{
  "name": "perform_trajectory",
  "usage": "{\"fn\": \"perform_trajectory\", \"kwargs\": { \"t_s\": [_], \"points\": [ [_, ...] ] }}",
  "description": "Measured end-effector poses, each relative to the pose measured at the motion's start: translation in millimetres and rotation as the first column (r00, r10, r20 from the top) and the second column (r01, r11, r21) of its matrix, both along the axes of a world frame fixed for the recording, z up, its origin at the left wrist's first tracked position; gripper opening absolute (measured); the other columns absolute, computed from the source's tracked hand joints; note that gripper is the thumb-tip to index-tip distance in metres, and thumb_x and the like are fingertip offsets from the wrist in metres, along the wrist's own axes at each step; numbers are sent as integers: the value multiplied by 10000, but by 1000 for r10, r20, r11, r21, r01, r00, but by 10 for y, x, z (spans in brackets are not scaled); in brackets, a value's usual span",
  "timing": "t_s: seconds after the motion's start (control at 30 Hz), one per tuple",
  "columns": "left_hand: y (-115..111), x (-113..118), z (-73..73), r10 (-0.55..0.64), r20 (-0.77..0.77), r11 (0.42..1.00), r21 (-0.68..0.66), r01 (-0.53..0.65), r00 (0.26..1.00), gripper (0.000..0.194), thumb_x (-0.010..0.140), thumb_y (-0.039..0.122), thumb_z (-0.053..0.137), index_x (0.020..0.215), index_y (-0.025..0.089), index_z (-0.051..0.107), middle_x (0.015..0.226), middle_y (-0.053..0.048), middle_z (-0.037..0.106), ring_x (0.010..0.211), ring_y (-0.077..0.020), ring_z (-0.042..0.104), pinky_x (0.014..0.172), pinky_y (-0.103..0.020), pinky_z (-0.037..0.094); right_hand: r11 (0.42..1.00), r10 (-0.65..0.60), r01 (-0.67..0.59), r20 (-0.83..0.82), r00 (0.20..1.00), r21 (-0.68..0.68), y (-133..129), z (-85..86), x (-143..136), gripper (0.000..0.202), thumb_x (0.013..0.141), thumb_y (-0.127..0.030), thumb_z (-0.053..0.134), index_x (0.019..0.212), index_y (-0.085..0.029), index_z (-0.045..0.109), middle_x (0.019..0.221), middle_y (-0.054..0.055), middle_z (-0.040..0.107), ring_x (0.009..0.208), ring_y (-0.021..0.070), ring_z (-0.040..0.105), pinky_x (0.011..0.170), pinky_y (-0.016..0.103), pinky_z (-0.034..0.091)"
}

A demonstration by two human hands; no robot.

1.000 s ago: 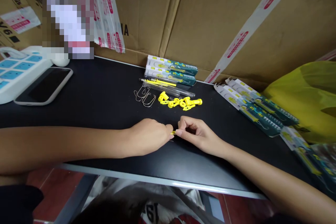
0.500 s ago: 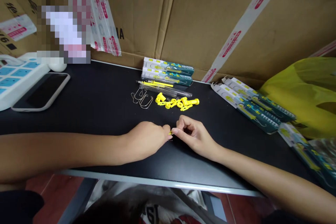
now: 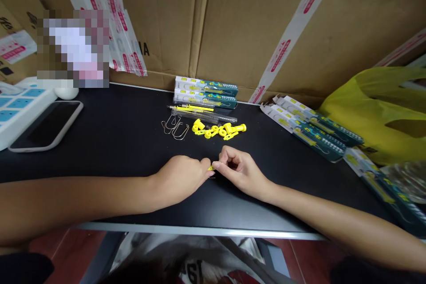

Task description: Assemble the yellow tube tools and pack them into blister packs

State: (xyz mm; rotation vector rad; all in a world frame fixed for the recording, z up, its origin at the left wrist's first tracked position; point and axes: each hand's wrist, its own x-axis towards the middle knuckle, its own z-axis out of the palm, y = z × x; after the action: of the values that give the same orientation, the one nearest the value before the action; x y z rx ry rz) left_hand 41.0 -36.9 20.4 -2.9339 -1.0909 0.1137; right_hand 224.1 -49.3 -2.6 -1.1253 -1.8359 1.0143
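My left hand [image 3: 181,179] is closed above the black table, its thumb and fingers pinching a small yellow plastic piece [image 3: 211,168]. Right against it, my right hand [image 3: 244,172] is curled, with thumb and index finger pinched at the piece's right end. Whatever thin thing these fingers hold is too small to name. Beyond the hands lie several loose yellow plastic parts [image 3: 229,129] with small springs among them. Bent metal hooks [image 3: 180,131] sit to their left. Behind them are clear plastic tubes [image 3: 203,116] and yellow rods [image 3: 195,108] with metal ends.
Two printed boxes [image 3: 204,97] stand at the back against a large cardboard carton [image 3: 166,17]. More printed boxes [image 3: 304,131] lie at the right, near a yellow plastic bag [image 3: 362,102]. A phone [image 3: 46,125] and a white power strip [image 3: 23,120] are on the left.
The view has shifted slightly, so the table things appear a little further left. Both hands keep their pinch together, and slightly more of the yellow piece shows between them.
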Motion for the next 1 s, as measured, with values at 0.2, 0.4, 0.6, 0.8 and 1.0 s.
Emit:
{"fn": "perform_trajectory", "kwargs": {
  "t_s": [0.2, 0.4, 0.6, 0.8, 1.0],
  "points": [
    [30, -6, 1, 11, 45, 998, -55, -8, 999, 329, 963, 319, 339, 913, 132, 605, 748, -88, 705, 650, -276, 690, 507, -317, 461, 1000, 5, -5, -4, 1000, 5, 18, -6, -1, 322, 817, -397, 644, 661, -189, 454, 605, -42, 462, 553, 94, 406, 518, 231, 328],
    [80, -17, 13, -6, 64, 997, -82, 12, 998, 341, 963, 333, 338, 911, 142, 615, 773, -81, 708, 693, -264, 692, 562, -316, 469, 996, 57, -57, -10, 998, -75, 70, 62, 38, 347, 831, -430, 615, 653, -185, 444, 600, -52, 409, 563, 90, 375, 530, 228, 318],
    [103, -26, 11, -18, 80, 995, -100, 26, 997, 342, 965, 343, 334, 870, 158, 606, 768, -60, 701, 699, -244, 686, 564, -295, 448, 980, 148, -141, 38, 988, -143, 70, 122, 110, 317, 905, -410, 510, 694, -183, 446, 594, -48, 450, 558, 88, 406, 541, 221, 330],
    [96, -32, 24, -11, 70, 994, -106, 19, 997, 307, 962, 329, 346, 862, 169, 588, 742, -43, 687, 681, -238, 679, 533, -284, 412, 974, 226, -215, 248, 942, -71, 81, 168, 195, 297, 952, -362, 418, 725, -178, 472, 627, -30, 482, 572, 93, 417, 560, 222, 338],
    [95, -29, 25, -14, 53, 996, -91, 19, 998, 298, 963, 332, 343, 863, 174, 575, 710, -33, 669, 655, -230, 672, 501, -274, 373, 957, 251, -289, 384, 888, 42, 79, 147, 232, 236, 935, -317, 456, 741, -182, 467, 607, -51, 425, 533, 78, 364, 522, 212, 291]
  ]
}}
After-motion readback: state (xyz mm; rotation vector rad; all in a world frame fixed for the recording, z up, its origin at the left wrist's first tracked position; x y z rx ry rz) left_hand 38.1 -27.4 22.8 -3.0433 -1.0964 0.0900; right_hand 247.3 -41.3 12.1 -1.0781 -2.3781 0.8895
